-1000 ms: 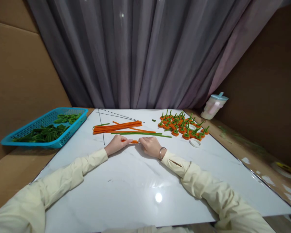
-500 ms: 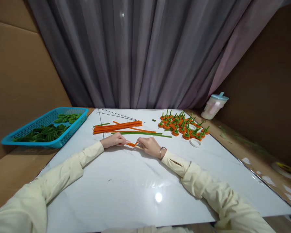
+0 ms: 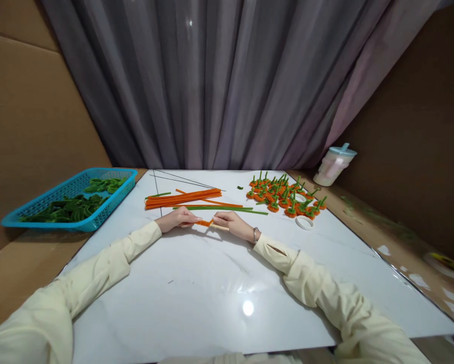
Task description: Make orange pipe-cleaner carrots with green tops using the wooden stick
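Note:
Above the middle of the white tabletop, an orange pipe cleaner (image 3: 204, 223) is coiled round a thin pale stick (image 3: 220, 228). My left hand (image 3: 177, 219) is closed, pinching the coil's left end. On the other side, the closed fingers of my right hand (image 3: 234, 225) grip the loose orange end, with the stick's bare part just beneath them. Just beyond my hands lie a bundle of orange pipe cleaners (image 3: 185, 197) and several long green pipe cleaners (image 3: 212, 208).
On the left stands a blue basket (image 3: 94, 221) holding green loops (image 3: 70, 208). Orange pieces with green stems (image 3: 274, 194) cluster at the back right, with a white ring (image 3: 305, 222) beside them. A lidded cup (image 3: 333, 166) stands farther right. Thin black rods (image 3: 189, 181) lie behind the bundle.
My right hand has turned slightly and its fingers have shifted round the orange end. More of the coil and stick now shows between my hands. The left hand has barely moved.

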`<action>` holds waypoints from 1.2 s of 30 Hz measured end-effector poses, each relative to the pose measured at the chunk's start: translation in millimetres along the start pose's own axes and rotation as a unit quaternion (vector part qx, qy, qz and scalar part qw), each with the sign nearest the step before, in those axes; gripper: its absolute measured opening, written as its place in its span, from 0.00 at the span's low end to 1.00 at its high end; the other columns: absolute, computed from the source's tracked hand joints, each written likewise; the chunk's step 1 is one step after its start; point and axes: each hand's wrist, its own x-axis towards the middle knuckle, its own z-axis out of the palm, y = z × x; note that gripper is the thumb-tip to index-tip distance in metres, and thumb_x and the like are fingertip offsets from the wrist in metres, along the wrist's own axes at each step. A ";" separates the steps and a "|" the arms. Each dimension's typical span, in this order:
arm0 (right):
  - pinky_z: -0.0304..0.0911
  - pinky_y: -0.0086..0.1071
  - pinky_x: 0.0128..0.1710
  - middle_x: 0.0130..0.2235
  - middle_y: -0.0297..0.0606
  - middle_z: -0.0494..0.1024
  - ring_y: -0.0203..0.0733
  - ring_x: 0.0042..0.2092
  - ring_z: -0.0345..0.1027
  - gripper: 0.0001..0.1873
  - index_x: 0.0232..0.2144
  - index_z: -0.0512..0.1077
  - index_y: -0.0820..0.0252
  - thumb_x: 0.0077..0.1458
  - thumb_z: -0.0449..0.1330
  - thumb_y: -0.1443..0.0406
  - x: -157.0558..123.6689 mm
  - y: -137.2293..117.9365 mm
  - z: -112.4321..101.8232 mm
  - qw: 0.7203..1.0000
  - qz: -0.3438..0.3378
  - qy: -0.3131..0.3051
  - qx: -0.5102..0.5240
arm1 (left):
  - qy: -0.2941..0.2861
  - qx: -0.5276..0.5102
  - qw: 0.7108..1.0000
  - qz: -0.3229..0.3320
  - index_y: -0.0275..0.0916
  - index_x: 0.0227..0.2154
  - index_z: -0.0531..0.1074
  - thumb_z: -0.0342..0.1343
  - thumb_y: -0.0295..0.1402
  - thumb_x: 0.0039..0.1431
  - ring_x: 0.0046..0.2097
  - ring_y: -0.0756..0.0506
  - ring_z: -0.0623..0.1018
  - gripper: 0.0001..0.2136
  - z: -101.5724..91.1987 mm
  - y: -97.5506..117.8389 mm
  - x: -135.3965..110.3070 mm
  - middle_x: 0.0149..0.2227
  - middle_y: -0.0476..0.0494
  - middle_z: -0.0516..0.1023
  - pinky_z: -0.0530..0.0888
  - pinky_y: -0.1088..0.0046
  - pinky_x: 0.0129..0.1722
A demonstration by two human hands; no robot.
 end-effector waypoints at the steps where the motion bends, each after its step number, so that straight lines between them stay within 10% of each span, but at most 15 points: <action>1: 0.50 0.25 0.24 0.20 0.28 0.58 0.30 0.22 0.51 0.22 0.22 0.61 0.62 0.58 0.45 0.51 0.4 0.8 -0.4 1.000 0.001 -0.002 0.015 | 0.010 -0.017 1.000 0.000 0.37 0.10 0.51 0.52 0.43 0.52 0.18 0.55 0.47 0.23 1.1 -1.8 0.3 0.12 0.55 0.48 0.46 0.72 0.20; 9: 0.53 0.25 0.25 0.17 0.28 0.60 0.31 0.20 0.53 0.23 0.29 0.65 0.63 0.62 0.39 0.55 2.3 4.8 -0.8 0.993 -0.004 0.023 -0.114 | 0.110 -0.079 0.991 0.008 0.38 0.13 0.49 0.46 0.48 0.56 0.17 0.55 0.45 0.24 18.0 -7.2 7.4 0.13 0.57 0.45 0.44 0.74 0.17; 20: 0.41 0.29 0.25 0.26 0.38 0.73 0.35 0.25 0.60 0.12 0.31 0.67 0.62 0.59 0.47 0.64 -6.1 -0.8 5.4 0.928 -0.018 0.016 -0.371 | 0.302 0.191 0.931 0.072 0.35 0.12 0.58 0.48 0.46 0.54 0.20 0.54 0.54 0.23 29.2 -10.9 8.9 0.14 0.54 0.52 0.50 0.76 0.21; 29: 0.37 0.32 0.24 0.28 0.39 0.76 0.37 0.27 0.64 0.09 0.33 0.67 0.62 0.57 0.48 0.66 -6.6 0.0 6.7 0.887 -0.031 0.010 -0.460 | 0.280 0.518 0.779 0.216 0.34 0.14 0.66 0.45 0.38 0.60 0.18 0.53 0.61 0.21 24.5 -17.0 6.0 0.13 0.47 0.65 0.51 0.75 0.21; 36: 0.37 0.31 0.23 0.27 0.36 0.75 0.36 0.27 0.64 0.07 0.32 0.67 0.62 0.53 0.49 0.69 -8.5 -3.5 5.5 0.879 -0.052 0.016 -0.475 | 0.204 0.381 0.894 0.116 0.34 0.11 0.59 0.46 0.42 0.57 0.19 0.54 0.55 0.23 12.3 -13.7 7.2 0.13 0.53 0.54 0.51 0.76 0.21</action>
